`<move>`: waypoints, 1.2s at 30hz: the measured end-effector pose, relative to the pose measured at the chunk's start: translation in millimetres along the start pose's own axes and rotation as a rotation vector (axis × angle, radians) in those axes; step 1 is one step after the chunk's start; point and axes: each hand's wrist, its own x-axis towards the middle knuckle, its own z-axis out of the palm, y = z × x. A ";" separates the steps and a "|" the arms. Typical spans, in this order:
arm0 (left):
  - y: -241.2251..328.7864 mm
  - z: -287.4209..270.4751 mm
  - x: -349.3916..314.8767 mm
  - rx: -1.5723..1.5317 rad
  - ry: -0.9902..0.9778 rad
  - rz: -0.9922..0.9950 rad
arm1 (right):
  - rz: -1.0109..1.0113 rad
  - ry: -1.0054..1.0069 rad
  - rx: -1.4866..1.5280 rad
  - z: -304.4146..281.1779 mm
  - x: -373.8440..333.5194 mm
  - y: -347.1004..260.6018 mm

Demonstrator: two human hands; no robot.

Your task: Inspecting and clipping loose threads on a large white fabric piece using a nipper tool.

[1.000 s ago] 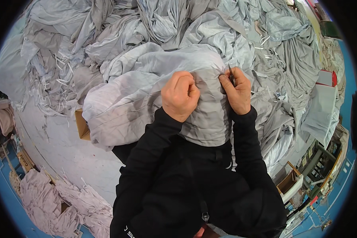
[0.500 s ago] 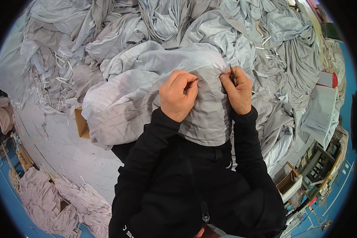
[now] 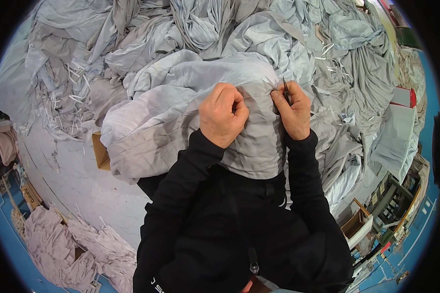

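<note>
A large piece of light grey fabric drapes over my lap and spreads to the left, with a stitched seam running across it. My left hand is closed on the fabric near this seam; its fingertips are partly hidden. At the right, my right hand pinches the cloth's edge between thumb and finger. That same hand also holds dark, slender thread snips, their pointed tip up and away from me. A short stretch of cloth lies between my two hands.
Heaps of grey-blue fabric with white ties cover the far side and the right. A cardboard box edge shows at left on a pale marbled surface. Pinkish cloth lies lower left. A small open box stands lower right.
My left hand has turned and shifted slightly right, its knuckles now rolled more upward. My right hand, the snips and the fabric have hardly moved.
</note>
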 end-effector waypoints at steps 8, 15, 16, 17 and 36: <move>2.0 -3.1 -5.6 -0.192 0.060 -0.116 | 0.004 0.006 0.011 2.0 -0.1 -4.0; 2.8 -0.1 -2.5 0.013 0.046 0.031 | 0.011 0.010 0.015 2.8 -1.7 -4.5; 2.8 0.6 -2.8 0.043 0.049 0.051 | 0.012 0.009 0.019 2.8 -1.9 -4.6; 2.7 1.6 -2.8 0.044 0.048 0.050 | 0.012 0.007 0.023 2.8 -2.2 -4.3; -11.5 1.2 -22.0 -0.212 0.202 -0.185 | 0.015 0.011 0.035 2.8 -2.4 -2.8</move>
